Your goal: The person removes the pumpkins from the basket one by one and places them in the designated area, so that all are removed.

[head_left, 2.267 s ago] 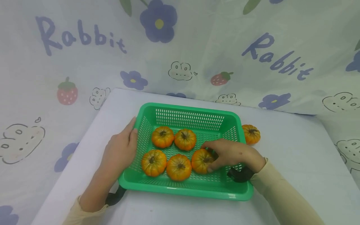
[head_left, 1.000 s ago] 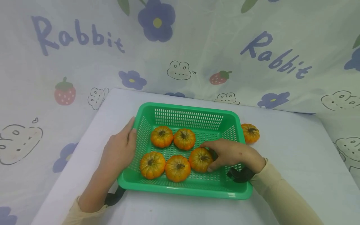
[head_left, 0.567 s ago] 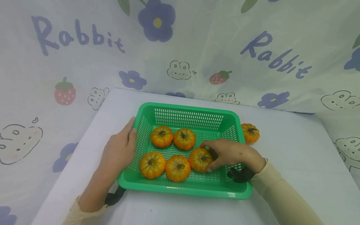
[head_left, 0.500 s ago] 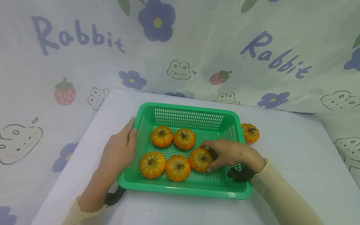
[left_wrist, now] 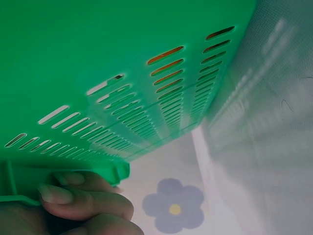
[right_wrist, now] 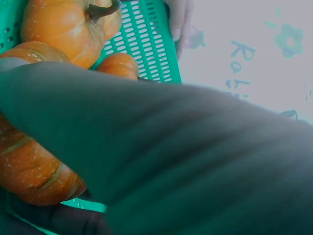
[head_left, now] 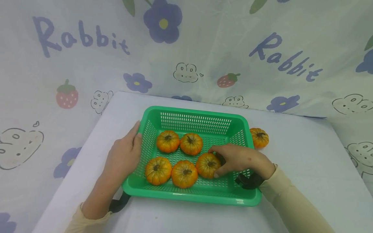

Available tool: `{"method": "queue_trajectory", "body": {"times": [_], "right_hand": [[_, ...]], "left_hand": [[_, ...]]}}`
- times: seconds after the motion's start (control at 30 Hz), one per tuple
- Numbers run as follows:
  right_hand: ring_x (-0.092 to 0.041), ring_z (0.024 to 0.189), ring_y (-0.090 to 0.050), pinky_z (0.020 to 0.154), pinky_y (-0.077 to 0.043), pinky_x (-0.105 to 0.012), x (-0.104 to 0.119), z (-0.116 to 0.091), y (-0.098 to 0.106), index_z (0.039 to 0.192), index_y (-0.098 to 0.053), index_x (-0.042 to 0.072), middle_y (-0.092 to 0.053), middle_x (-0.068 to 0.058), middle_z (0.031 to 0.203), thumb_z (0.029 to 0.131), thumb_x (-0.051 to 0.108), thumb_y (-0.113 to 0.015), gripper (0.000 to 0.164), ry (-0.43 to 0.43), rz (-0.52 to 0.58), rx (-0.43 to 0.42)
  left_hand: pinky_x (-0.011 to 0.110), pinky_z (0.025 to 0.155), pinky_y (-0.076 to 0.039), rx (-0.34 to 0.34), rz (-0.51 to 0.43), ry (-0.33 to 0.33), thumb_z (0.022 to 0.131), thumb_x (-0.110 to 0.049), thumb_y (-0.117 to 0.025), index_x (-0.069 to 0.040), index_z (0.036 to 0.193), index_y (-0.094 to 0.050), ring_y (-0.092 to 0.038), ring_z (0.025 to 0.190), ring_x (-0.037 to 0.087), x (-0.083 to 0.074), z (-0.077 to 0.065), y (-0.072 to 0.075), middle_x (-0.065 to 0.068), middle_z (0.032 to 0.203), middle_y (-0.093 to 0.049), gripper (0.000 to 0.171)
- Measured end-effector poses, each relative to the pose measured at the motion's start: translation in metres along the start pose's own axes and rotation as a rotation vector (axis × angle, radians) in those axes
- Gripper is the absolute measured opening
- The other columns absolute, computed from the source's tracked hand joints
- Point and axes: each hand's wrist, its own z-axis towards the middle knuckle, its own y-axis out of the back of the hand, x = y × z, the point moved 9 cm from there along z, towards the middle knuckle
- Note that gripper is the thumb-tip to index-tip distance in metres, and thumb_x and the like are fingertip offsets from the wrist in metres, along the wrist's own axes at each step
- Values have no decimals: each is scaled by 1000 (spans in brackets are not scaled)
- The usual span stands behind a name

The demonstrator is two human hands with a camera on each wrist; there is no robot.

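Sitting between right fingers [head_left: 219, 149]; pumpkin [head_left: 206, 165]

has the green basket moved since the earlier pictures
No: in the head view, the green basket keeps its place against the strawberry printed beyond its far rim, with no visible shift.

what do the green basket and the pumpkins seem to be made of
Green basket: likely moulded plastic, slightly glossy, given its shiny highlights and evenly spaced slots.
Pumpkins: smooth, ribbed orange surface with a soft sheen; real rind or painted imitation, I can't tell.
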Motion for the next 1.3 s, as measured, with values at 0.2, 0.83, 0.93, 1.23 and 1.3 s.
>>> {"method": "queue_trajectory", "body": {"times": [0.2, 0.83, 0.93, 1.23, 1.3], "right_hand": [[-20, 110, -60, 102, -50, -52, 0, 0, 0, 140, -61, 17, -68, 2, 125, 83, 44, -89, 69, -3, -7, -1], [-23, 100, -62, 91, -53, -46, 1, -3, 3, 132, -60, 15, -67, 3, 110, 82, 44, -89, 64, 31, 23, -44], [-23, 100, -63, 91, -53, -46, 3, -4, 4, 132, -61, 15, -67, 2, 111, 83, 43, -88, 63, 50, 31, -59], [-22, 99, -63, 90, -52, -44, 8, -12, 11, 136, -63, 16, -68, 5, 113, 84, 51, -85, 67, 50, -16, -100], [-21, 98, -62, 88, -52, -42, 11, -14, 14, 137, -63, 15, -68, 7, 112, 85, 54, -84, 68, 55, -33, -116]], "left_hand": [[43, 63, -55, -5, -2, -7, 114, -43, -25, -15, 168, -23, -64, 72, 24, 0, 0, -1, 34, 128, -63, 60], [42, 63, -55, 7, 9, 11, 114, -44, -24, -18, 169, -21, -63, 69, 23, 2, 1, -2, 32, 123, -66, 60], [37, 57, -53, 11, 3, 13, 114, -45, -24, -20, 169, -20, -62, 65, 21, 2, 1, -2, 31, 116, -68, 60], [37, 57, -52, 1, 11, 8, 114, -44, -25, -17, 168, -23, -61, 64, 21, 1, 1, -1, 30, 110, -69, 60], [37, 57, -51, 0, 12, 8, 114, -44, -25, -17, 168, -23, -61, 63, 21, 1, 1, -1, 30, 111, -69, 60]]}}
